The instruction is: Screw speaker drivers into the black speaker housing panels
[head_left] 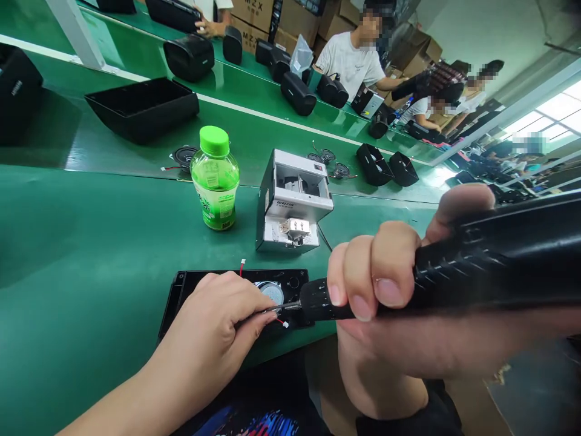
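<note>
At the left of the work, the person's left hand [227,315] reaches over a black panel [296,284] lying on the green bench in front of the body, with thumb and forefinger pinched around the tip of a thin bit [291,305]; whether they also hold a screw cannot be told. A round silver-backed speaker [272,293] sits on the panel, partly behind those fingertips. To the right, the right hand [379,281] wraps its fingers around a black electric driver [490,266], which points leftward and lies nearly flat. Steadying the bit seems sensible while it is not turning, but the fingers ought to be clear before it spins; any driving would go better with the tool upright over the panel. The lead with a white connector [285,325], just below the bit, is best kept from under the tip. Around the work, left to right, stand an open black casing [145,112], a green-capped bottle [215,181] and a grey tabletop machine [295,206], with two small black housings [374,165] beyond. The bottle and machine limit swinging room behind the panel, though the near side looks free.
</note>
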A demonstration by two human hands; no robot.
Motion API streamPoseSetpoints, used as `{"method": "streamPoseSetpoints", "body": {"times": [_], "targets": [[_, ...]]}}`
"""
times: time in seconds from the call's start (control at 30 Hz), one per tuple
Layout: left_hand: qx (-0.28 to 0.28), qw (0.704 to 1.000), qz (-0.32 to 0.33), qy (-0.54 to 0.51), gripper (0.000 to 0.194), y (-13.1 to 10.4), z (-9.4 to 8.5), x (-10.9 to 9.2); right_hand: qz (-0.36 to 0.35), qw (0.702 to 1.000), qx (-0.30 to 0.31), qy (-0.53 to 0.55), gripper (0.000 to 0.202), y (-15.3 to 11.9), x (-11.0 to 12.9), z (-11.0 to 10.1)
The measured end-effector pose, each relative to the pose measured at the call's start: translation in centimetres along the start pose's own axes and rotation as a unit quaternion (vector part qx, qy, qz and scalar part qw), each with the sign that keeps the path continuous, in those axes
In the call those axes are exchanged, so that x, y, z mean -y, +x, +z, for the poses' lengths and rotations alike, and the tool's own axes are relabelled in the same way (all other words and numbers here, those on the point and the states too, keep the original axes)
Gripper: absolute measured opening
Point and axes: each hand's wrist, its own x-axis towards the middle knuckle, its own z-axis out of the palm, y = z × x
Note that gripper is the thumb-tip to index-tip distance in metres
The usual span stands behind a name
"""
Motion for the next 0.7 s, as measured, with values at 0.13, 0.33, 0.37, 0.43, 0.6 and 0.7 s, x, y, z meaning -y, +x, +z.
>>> {"method": "streamPoseSetpoints", "body": {"times": [0.13,0.33,0.37,0.43,0.6,0.7], "targets": [[-0.012,0.999,0.012,0.034,0.018,-0.6,-0.1,-0.4,0.000,1.000,0.013,-0.020,0.046,-0.8,-0.2,0.2],[-0.014,0.997,0.003,0.075,0.016,-1.4,-0.3,-0.8,-0.020,1.000,0.003,-0.016,0.047,-1.9,-0.6,0.2],[-0.012,0.997,0.001,0.080,0.016,-1.4,-0.4,-0.8,-0.021,1.000,0.013,-0.017,0.047,-2.0,-0.7,0.1],[-0.009,0.995,0.000,0.096,0.017,-1.6,-0.4,-0.9,-0.025,0.999,0.029,-0.021,0.046,-2.3,-0.8,-0.1],[-0.014,0.989,0.002,0.144,0.026,-1.8,-0.4,-0.8,-0.039,0.998,0.032,-0.042,0.034,-3.4,-1.5,0.3],[-0.027,0.987,0.008,0.158,0.031,-2.0,-0.3,-0.5,-0.039,0.999,0.019,-0.030,0.040,-3.7,-1.9,1.2]]}}
